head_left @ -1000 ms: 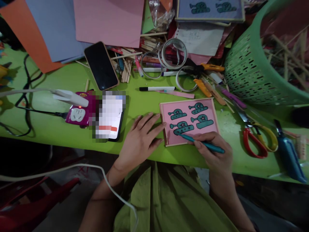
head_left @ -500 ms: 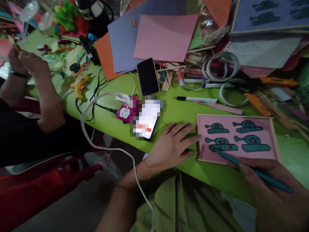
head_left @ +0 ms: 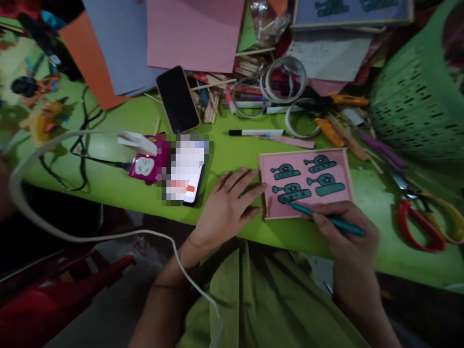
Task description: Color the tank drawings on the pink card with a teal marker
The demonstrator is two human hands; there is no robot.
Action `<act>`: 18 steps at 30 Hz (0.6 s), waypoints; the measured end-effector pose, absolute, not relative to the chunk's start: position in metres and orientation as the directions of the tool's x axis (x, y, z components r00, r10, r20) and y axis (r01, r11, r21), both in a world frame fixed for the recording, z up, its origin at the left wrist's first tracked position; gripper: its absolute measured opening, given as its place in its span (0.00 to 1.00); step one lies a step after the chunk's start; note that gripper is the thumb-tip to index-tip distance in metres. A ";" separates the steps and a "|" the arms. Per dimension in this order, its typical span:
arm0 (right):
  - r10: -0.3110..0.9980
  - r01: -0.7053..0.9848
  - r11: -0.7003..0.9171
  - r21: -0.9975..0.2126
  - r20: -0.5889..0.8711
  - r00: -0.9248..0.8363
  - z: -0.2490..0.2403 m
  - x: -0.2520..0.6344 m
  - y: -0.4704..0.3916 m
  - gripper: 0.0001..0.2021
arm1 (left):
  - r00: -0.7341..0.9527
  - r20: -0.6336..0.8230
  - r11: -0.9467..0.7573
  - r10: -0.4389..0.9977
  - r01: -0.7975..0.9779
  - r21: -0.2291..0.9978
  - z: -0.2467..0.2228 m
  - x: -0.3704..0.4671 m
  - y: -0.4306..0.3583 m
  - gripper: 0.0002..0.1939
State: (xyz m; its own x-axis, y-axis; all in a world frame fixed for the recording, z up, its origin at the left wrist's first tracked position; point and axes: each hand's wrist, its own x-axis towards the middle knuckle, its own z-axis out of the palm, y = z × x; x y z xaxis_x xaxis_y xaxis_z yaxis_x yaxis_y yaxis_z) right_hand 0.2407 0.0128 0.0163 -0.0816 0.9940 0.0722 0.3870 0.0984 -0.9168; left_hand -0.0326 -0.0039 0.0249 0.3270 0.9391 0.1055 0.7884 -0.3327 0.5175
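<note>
A pink card (head_left: 270, 205) framed with thin pale sticks lies on the green table, bearing several dark teal, black-outlined shapes. My left hand (head_left: 226, 203) rests with fingers spread, their tips at the card's left edge. Between the fingers of my right hand (head_left: 348, 232) is a teal pen (head_left: 339, 224), its tip at the lower left shape on the card. Just above the card lie a pink paper strip (head_left: 293, 141) and a white marker with a black cap (head_left: 257, 132).
Left of my left hand are a lit phone (head_left: 184, 169), a dark phone (head_left: 178, 99) and a magenta power box (head_left: 145, 164) with cables. Tape rolls (head_left: 286, 79) lie behind the card. Scissors (head_left: 420, 224) and a green basket (head_left: 416, 92) stand right.
The view has turned right, so the table's things appear farther left and the scissors and basket show. The other person's hands have left the view. The pen tip stays at the lower left shape.
</note>
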 end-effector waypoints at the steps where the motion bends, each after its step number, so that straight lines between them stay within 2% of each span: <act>1: 0.994 0.390 0.091 -0.916 0.063 -0.085 0.016 0.241 0.013 0.02 | 0.327 0.105 -0.332 0.939 0.788 0.519 0.024 -0.033 -0.003 0.22; 18: 0.980 0.363 0.127 -0.923 0.061 -0.187 0.018 0.238 0.018 0.04 | 0.334 0.114 -0.345 0.935 0.794 0.500 0.021 -0.032 -0.001 0.23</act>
State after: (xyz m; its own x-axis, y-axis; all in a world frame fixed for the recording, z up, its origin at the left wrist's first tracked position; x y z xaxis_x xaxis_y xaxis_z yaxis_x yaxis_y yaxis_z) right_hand 0.2380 0.0185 0.0177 -0.1874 0.9804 0.0610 0.3633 0.1269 -0.9230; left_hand -0.0324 -0.0010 0.0213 0.3344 0.9355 0.1142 0.7941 -0.3449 0.5005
